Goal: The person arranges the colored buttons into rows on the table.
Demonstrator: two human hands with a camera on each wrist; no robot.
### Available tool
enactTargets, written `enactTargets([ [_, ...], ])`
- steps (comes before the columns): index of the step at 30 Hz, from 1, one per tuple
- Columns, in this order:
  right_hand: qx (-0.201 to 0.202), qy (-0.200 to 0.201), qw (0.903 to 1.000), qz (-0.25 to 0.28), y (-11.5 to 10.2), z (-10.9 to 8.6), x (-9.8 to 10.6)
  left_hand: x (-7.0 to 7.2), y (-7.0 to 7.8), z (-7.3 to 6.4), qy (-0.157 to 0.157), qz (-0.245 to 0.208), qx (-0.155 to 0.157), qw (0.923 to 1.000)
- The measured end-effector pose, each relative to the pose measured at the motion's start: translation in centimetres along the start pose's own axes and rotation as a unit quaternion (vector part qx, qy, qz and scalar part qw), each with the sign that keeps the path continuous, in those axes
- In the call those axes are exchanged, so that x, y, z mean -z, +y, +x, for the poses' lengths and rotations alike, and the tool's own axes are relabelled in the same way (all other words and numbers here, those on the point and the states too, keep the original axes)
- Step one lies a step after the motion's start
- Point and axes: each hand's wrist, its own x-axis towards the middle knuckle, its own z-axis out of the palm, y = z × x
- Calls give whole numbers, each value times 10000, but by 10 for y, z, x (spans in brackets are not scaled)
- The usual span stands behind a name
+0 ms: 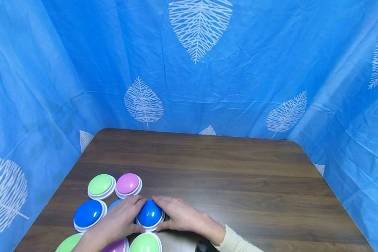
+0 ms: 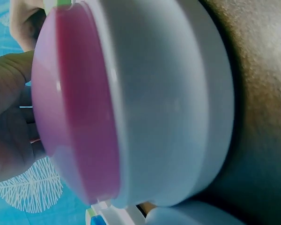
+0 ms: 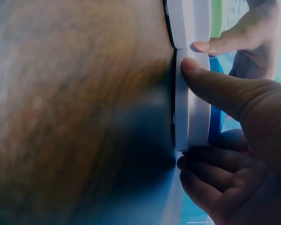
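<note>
A blue dome push button (image 1: 149, 213) on a round white base sits flat on the table between both hands. My right hand (image 1: 182, 215) grips it from the right, thumb at the near side and fingers around the far side. From the left, my left hand (image 1: 121, 218) holds the same button, its thumb low near the front and its fingers at the far edge. In the right wrist view, both thumbs come close together at the white base (image 3: 199, 112). The left hand partly covers another blue button (image 1: 114, 203). A pink button (image 2: 79, 103) fills the left wrist view.
Green (image 1: 100, 184) and pink (image 1: 127, 183) buttons stand behind, with a blue one (image 1: 88, 214) at left. Along the front are green (image 1: 145, 243), purple (image 1: 114, 246) and another green (image 1: 68, 243). A dark object (image 1: 205, 246) lies by the right sleeve. Blue leaf-print curtains (image 1: 208, 87) surround the wooden table (image 1: 239, 175).
</note>
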Motion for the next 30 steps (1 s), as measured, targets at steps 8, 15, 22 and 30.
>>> enactTargets([
  [8,63,217,9997,64,0,0,0,1,0,2,17,49,-19,10000],
  [15,46,530,9981,320,4,-1,6,8,0,11,137,-105,-20,9998],
  [22,-131,866,9913,979,19,-2,17,20,1,29,223,-335,63,9992],
  [30,-200,874,9877,1279,43,2,29,24,-4,54,322,-334,-59,9989],
])
